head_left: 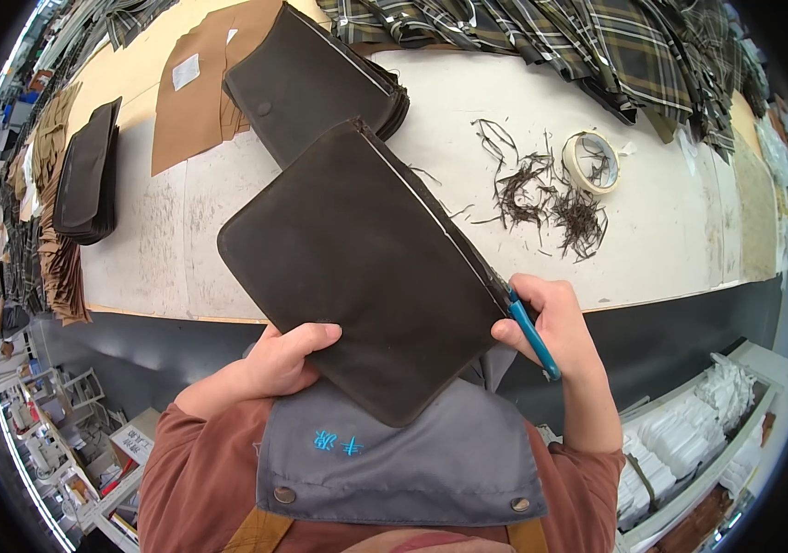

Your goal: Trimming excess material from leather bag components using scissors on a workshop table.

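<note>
A dark brown, flat fabric piece (348, 267) with rounded corners is held tilted in front of my body, beyond the table's near edge. My left hand (291, 358) grips its lower left edge, thumb on top and fingers hidden beneath. At the right edge, my right hand (551, 323) is closed round teal-handled thread snips (532, 336); their blades are mostly hidden beside the piece's seam. A pale line runs along that upper right edge. Just beyond lies a stack of similar dark pieces (311, 88), partly covered by the held one.
Dark thread scraps (541, 198) lie on the white table (431, 101) near a roll of cream tape (591, 162). Plaid fabric (597, 55) is heaped at the back. On the left are brown panels (196, 101) and another dark stack (88, 175). White bundles (680, 442) fill a lower right shelf.
</note>
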The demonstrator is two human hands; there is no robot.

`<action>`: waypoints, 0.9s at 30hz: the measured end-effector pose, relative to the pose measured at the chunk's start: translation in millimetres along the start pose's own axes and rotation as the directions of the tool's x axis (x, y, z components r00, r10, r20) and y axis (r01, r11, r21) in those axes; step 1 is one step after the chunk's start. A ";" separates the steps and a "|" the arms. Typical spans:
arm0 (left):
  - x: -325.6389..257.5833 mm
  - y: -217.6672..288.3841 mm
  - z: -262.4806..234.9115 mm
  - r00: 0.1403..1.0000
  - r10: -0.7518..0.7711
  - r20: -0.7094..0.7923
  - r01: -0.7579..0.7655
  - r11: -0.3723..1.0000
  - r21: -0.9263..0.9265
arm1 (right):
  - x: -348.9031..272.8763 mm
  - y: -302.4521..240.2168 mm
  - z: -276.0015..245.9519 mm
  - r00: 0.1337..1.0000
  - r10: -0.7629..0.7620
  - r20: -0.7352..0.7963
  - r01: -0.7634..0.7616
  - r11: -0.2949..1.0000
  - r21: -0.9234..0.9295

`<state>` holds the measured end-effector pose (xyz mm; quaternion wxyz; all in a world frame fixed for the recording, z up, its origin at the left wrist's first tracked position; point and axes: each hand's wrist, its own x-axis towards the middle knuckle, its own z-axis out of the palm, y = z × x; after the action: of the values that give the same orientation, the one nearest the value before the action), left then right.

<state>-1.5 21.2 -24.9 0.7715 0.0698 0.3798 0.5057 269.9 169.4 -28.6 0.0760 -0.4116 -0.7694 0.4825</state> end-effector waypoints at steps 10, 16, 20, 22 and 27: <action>0.9 -2.2 -2.4 0.999 0.004 0.040 -0.005 1.000 0.004 | -3.2 2.5 2.5 1.000 -0.012 -0.017 0.013 0.999 0.041; -0.2 -0.9 -0.1 1.000 -0.006 0.031 0.005 1.000 0.027 | -3.9 7.0 5.8 0.999 -0.009 -0.042 0.014 0.993 0.115; 0.0 -1.7 0.4 0.999 -0.010 0.035 0.009 1.000 0.018 | -0.7 9.3 5.8 0.995 -0.063 -0.075 0.071 0.992 0.101; 0.5 -1.5 1.3 0.999 -0.012 0.049 0.011 1.000 0.025 | 3.3 5.6 4.4 0.994 -0.081 -0.074 0.086 0.994 0.068; -0.4 0.3 1.9 0.998 -0.041 0.044 0.039 0.998 0.045 | 9.8 -7.1 0.6 0.999 -0.017 0.034 0.020 0.998 -0.067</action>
<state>-0.6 21.6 -23.2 0.7880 0.0905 0.3749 0.4799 259.3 174.5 -26.0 0.0535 -0.3986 -0.7902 0.4624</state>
